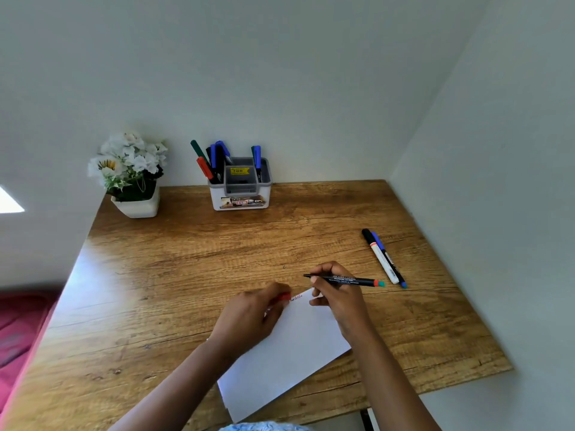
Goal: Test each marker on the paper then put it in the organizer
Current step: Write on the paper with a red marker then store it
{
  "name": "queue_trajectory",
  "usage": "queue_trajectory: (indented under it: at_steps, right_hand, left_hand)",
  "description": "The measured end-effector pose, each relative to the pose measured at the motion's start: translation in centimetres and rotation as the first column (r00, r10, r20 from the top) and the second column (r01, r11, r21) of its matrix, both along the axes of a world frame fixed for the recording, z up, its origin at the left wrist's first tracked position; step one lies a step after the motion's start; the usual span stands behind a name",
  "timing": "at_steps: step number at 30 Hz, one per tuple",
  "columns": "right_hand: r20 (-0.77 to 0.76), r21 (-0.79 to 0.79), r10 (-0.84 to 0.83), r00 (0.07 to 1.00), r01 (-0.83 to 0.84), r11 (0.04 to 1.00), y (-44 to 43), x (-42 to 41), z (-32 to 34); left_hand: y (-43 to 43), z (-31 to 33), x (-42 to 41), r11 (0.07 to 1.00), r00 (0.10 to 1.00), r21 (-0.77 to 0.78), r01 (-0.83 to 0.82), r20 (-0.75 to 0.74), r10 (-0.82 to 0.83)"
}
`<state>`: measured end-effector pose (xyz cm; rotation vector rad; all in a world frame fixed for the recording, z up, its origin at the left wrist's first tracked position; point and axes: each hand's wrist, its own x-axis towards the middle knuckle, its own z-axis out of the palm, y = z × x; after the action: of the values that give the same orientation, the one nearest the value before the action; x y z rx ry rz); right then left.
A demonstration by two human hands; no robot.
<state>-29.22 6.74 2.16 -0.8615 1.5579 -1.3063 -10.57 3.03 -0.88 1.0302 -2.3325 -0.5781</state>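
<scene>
In the head view, a black marker is being gripped by the right hand, with the fingers curled round its front part. It is being held nearly level above the far corner of the paper. Its bare tip is pointing toward the left edge of the bench and its red and teal end is pointing toward the right edge. A red cap is being pinched in the curled fingers of the left hand, just left of the right hand and at the far left side of the paper. The paper is lying tilted at the middle of the near edge, and both hands are being kept over its far end. A short red scribble is showing between the two hands, too small to be read.

White print on the held marker appears to read "Faber-Castell"; the smaller line beneath cannot be made out.

The organizer is standing at the middle of the far edge, with green, red, blue and black markers upright in it. "49.00" is showing on its yellow sticker, and the letters "OPL" on its front label.

A white marker and a blue-capped marker are lying side by side, touching, near the right edge. A flower pot is sitting at the far left corner.
</scene>
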Motion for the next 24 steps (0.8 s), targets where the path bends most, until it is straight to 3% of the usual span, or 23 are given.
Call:
queue_trajectory:
  at_steps: [2, 4, 5, 7, 9, 13, 16, 24]
  right_hand:
    - [0.079, -0.063, 0.019, 0.997, -0.014, 0.998, -0.1, 0.4, 1.2]
    - [0.196, -0.128, 0.018, 0.980, 0.007, 0.992, -0.1, 0.8, 2.7]
    - [0.258, -0.156, 0.017, 0.966, 0.024, 0.987, -0.1, 1.0, 3.5]
    - [0.305, -0.204, 0.025, 0.952, 0.040, 0.978, 0.0, 1.2, 5.0]
    - [0.219, -0.248, 0.025, 0.975, 0.031, 0.968, 0.2, 1.4, 6.1]
    - [0.055, -0.321, 0.004, 0.998, 0.014, 0.947, 0.5, 1.9, 7.2]
    - [0.016, -0.337, 0.010, 1.000, -0.004, 0.941, 0.6, 2.2, 7.2]
    - [-0.126, -0.345, 0.041, 0.991, -0.083, 0.935, 0.5, 2.5, 6.6]
  left_hand:
    - [-0.2, 1.8, -0.8, 0.957, 0.950, 0.277, -0.086, -0.266, 0.163]
    - [-0.6, 4.0, -1.6, 0.754, 0.771, 0.655, 0.048, -0.505, 0.389]
    - [-0.8, 4.9, -1.8, 0.626, 0.659, 0.763, 0.161, -0.555, 0.508]
    - [-1.3, 6.4, -2.2, 0.440, 0.470, 0.835, 0.332, -0.550, 0.690]
    - [-1.5, 7.5, -2.3, 0.340, 0.339, 0.823, 0.455, -0.513, 0.788]
    - [-1.5, 8.9, -2.5, 0.309, 0.212, 0.764, 0.566, -0.497, 0.841]
    - [-1.6, 9.2, -2.7, 0.319, 0.165, 0.743, 0.589, -0.497, 0.852]
    - [-1.1, 9.5, -2.9, 0.335, 0.196, 0.743, 0.579, -0.526, 0.828]
